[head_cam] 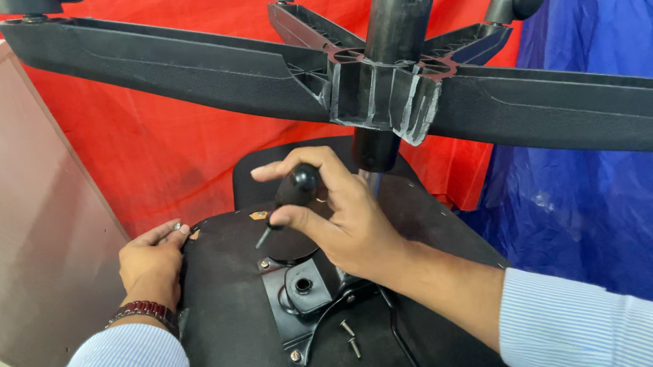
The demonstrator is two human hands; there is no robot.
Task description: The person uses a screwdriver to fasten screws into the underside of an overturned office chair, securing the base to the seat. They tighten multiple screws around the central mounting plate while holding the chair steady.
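Head camera looks down, close over the upturned chair seat (pixel 238 341).

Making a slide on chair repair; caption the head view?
Right hand turns a screwdriver at the upturned seat's mounting plate; left hand steadies its edge.

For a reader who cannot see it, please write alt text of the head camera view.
The right hand holds a black-handled screwdriver over the black underside of an upturned office chair seat, while the left hand grips the seat's edge. Two loose screws lie beside a black metal mounting plate; the black five-armed wheeled base spreads above.
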